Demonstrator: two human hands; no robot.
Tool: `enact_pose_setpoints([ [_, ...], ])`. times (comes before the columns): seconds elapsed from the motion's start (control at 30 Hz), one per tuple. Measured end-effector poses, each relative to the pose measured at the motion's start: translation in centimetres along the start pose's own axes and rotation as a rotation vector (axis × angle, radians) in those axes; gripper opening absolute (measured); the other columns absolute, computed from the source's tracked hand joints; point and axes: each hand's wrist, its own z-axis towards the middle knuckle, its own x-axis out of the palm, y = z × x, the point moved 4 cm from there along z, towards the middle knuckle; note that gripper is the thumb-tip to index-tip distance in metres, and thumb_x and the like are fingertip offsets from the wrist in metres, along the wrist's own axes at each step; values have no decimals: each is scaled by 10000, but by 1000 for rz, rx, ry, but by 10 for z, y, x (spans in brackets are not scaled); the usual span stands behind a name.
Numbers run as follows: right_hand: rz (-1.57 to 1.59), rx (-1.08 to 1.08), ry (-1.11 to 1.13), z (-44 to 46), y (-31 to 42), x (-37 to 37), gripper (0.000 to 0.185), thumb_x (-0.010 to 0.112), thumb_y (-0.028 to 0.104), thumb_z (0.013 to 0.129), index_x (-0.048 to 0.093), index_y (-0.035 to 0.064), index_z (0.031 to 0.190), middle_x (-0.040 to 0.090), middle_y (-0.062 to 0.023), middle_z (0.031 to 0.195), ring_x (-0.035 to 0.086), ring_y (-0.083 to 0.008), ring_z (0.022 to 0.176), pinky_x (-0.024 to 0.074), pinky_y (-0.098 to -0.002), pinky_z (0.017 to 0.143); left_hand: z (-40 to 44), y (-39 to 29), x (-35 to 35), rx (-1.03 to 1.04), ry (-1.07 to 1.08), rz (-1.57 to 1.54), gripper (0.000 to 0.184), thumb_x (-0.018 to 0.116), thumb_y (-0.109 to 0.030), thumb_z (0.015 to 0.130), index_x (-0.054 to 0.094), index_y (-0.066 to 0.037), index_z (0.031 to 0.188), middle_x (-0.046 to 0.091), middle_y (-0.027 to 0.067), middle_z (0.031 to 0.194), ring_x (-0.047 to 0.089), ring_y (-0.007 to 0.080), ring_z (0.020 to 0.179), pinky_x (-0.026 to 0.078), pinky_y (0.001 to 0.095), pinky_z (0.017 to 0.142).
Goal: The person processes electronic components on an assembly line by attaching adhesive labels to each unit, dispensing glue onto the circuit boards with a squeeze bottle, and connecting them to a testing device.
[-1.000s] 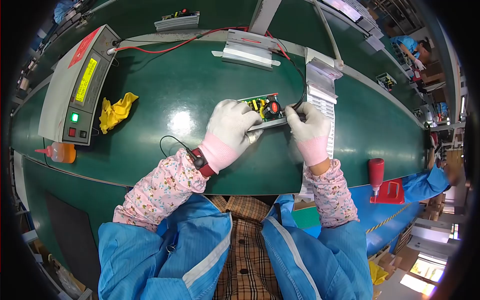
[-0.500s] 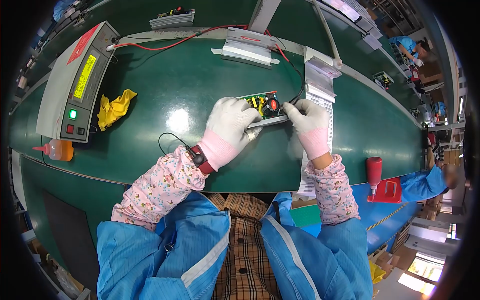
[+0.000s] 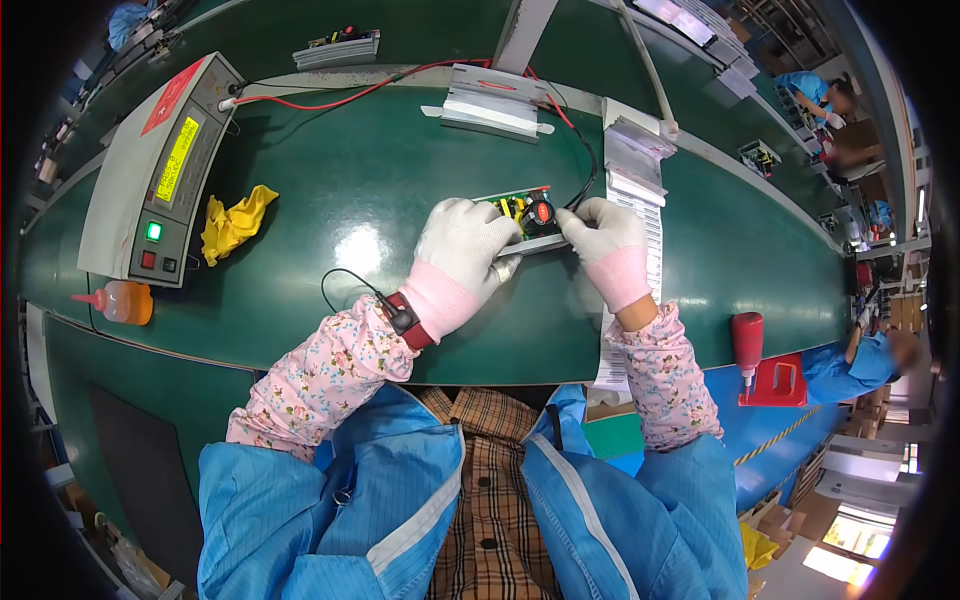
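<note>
Gloved in white with a pink cuff, my left hand is closed around the left part of a circuit board unit in a metal frame. The board shows yellow parts and a round black part with a red label. My right hand is closed at the board's right end, its fingertips pinching the end of a black cable. The fingers hide the cable's tip and its contact with the board. A wristband with a thin black cord circles my left wrist.
A tester with a lit yellow display stands left, beside a yellow cloth and an orange bottle. Metal brackets lie behind the board. A label sheet is on the right, with a red bottle beyond. Co-workers sit farther right.
My right hand and the cable have shifted slightly left, nearer the board. My left hand stays on the unit. The co-worker at the far right has moved an arm.
</note>
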Motion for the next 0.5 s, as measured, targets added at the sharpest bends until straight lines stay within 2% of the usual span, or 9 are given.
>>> enact_pose_setpoints([
  [0.13, 23, 27, 130, 0, 8, -6, 285, 724, 240, 887, 735, -43, 907, 652, -57, 692, 505, -140, 585, 439, -272, 576, 4, -1, -1, 12, 33, 28, 214, 746, -194, 764, 655, -126, 945, 627, 52, 961, 581, 293, 958, 432, 415, 934],
  [0.17, 29, 7, 126, 1, 11, -6, 285, 724, 240, 887, 735, -43, 907, 652, -57, 692, 505, -140, 585, 439, -272, 576, 6, 3, -4, 12, 19, 45, 214, 746, -194, 764, 655, -126, 945, 627, 52, 961, 581, 293, 958, 432, 415, 934],
  [0.3, 510, -21, -89, -9, -4, -7, 270, 706, 202, 903, 727, -20, 1055, 703, -91, 833, 568, -173, 651, 481, -281, 642, 25, 21, -15, 93, -87, 33, 181, 732, -189, 746, 649, -130, 895, 614, 60, 930, 596, 290, 918, 439, 431, 939],
  [0.33, 518, -33, -92, -10, -9, 1, 270, 706, 202, 903, 727, -20, 1055, 703, -91, 833, 568, -173, 651, 481, -281, 642, 36, 28, -21, 80, -111, 61, 192, 742, -185, 750, 666, -125, 915, 628, 59, 959, 590, 292, 943, 438, 417, 935],
  [0.4, 330, -124, -182, -9, -21, 16, 268, 691, 180, 910, 717, -7, 1101, 715, -105, 901, 601, -190, 707, 497, -286, 686, 65, 45, -29, 75, -144, 97, 204, 753, -180, 753, 684, -121, 935, 642, 57, 989, 583, 294, 967, 437, 404, 931],
  [0.47, 136, -208, -278, -7, -26, 21, 277, 676, 158, 918, 706, 6, 1147, 726, -118, 970, 634, -206, 763, 512, -290, 730, 92, 71, -25, -58, -74, -7, 208, 774, -180, 751, 730, -124, 946, 652, 46, 1021, 583, 294, 972, 438, 407, 935],
  [0.5, 141, -218, -286, -6, -25, 20, 277, 676, 158, 918, 706, 6, 1147, 726, -118, 970, 634, -206, 763, 512, -290, 730, 100, 76, -25, -51, -83, 0, 208, 774, -180, 751, 730, -124, 946, 652, 46, 1021, 583, 294, 972, 438, 407, 935],
])
